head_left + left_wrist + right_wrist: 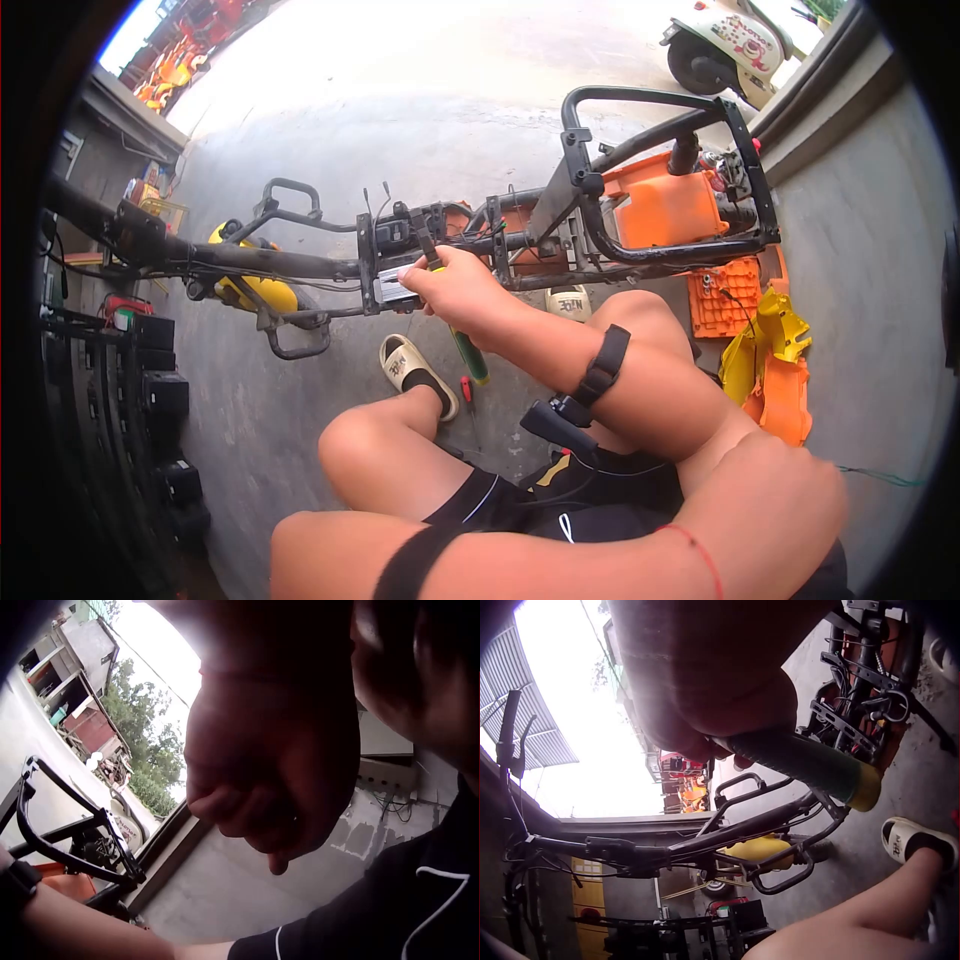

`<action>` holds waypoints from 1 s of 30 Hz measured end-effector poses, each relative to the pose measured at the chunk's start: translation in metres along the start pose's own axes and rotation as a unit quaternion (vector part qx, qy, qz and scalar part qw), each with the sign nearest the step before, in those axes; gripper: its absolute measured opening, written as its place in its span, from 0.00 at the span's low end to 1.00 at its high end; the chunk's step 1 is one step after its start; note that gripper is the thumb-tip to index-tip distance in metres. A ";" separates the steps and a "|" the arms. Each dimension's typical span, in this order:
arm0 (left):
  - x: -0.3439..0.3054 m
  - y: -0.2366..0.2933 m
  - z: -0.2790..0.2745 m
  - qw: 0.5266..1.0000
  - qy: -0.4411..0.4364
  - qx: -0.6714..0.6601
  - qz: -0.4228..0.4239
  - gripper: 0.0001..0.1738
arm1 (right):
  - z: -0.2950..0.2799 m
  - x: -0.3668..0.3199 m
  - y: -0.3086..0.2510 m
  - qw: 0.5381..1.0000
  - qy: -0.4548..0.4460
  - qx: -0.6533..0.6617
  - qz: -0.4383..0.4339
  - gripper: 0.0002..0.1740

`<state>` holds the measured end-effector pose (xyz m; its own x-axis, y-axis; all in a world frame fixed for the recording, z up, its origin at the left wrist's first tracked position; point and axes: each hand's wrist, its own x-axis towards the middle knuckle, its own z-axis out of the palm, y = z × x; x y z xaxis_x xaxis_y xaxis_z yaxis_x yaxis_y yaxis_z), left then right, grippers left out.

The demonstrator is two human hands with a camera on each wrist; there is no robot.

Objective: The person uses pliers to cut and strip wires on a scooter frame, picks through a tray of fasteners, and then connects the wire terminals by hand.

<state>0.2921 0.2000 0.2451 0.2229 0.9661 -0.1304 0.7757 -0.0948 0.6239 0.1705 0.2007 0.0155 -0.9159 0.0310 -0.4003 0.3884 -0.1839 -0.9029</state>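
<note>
In the head view my right hand (462, 290) grips a tool with a thick green handle (468, 358), yellow at its end. A dark flat part (425, 235) of it extends beyond my fingers, over the black scooter frame (310, 265). The right wrist view shows the green handle (810, 763) passing under my palm. A silver ribbed box (393, 287) sits in the frame beside my thumb. My left hand (770, 490) is beside the right elbow. Its fingers are curled in with nothing seen in them, and the left wrist view shows this fist (262, 780).
A red-handled screwdriver (466, 388) lies on the floor near my slippered foot (405, 362). Orange panels (660, 205) show around the frame's rear, and yellow panels (765, 340) lie at the right. Black boxes (165, 392) line the left side. A white scooter (735, 45) stands outside.
</note>
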 end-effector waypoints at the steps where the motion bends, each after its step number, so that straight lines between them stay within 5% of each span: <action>1: 0.004 -0.002 -0.004 0.996 0.018 -0.084 0.012 0.15 | 0.000 -0.001 -0.003 1.000 -0.004 0.002 0.004 0.16; 3: 0.015 0.001 0.000 0.985 0.040 -0.167 0.027 0.17 | 0.000 -0.002 -0.005 1.000 -0.002 0.000 0.008 0.16; 5: 0.024 0.008 0.014 0.923 0.073 -0.376 -0.019 0.27 | 0.002 -0.003 -0.005 1.000 0.001 0.000 0.016 0.16; 25: 0.006 -0.069 0.038 0.846 0.409 -0.303 -0.159 0.18 | 0.008 0.011 0.012 0.999 0.012 -0.039 -0.023 0.19; 30: -0.030 -0.097 0.033 0.795 0.494 -0.214 -0.278 0.15 | 0.014 0.024 0.024 1.000 -0.019 -0.016 -0.016 0.10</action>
<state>0.2296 0.1719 0.1632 -0.8212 0.5675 0.0600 0.2730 0.2984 0.9146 0.1566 0.1832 -0.0139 -0.9308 -0.0015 -0.3654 0.3614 -0.1524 -0.9199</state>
